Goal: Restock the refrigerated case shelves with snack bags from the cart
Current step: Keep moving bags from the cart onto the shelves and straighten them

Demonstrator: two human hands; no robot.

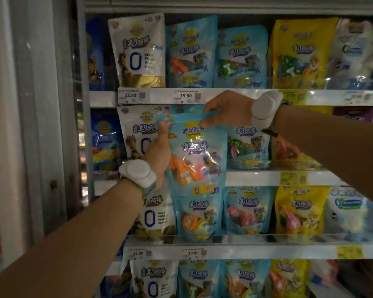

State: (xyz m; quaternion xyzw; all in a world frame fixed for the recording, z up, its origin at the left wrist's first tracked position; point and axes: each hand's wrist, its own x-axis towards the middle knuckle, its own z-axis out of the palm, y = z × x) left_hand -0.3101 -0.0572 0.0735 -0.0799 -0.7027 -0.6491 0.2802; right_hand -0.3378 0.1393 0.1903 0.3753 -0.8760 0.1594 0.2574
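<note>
A light-blue snack bag (197, 155) is held upright in front of the second shelf (254, 177) of the refrigerated case, close to the centre of the view. Its left edge is gripped by the left hand (158, 153), the thumb laid on the front of the bag near the top corner and the fingers hidden behind it. Its top seam, at about 12 o'clock on the bag, is pinched by the right hand (226, 108), which reaches in from 3 o'clock with thumb below and fingers above the seam. A white wrist device (138, 172) is worn on the left wrist, and a second white device (265, 108) is seen on the right wrist. The held bag overlaps a white bag (136, 134) standing at its 9 o'clock and partly covers a blue bag (249, 143) at its 3 o'clock; whether its base rests on the shelf cannot be told. Above, at 12 o'clock, the top shelf (103, 98) carries a white bag, two blue bags and a yellow bag (299, 54), with price labels (185, 96) reading 22.90 and 19.90 fixed to the shelf rail. Below the held bag, at 6 o'clock, the third shelf (267, 251) is filled with a similar row of white, blue and yellow bags, and another row is seen beneath that. The case frame (83, 104) stands at 9 o'clock.
</note>
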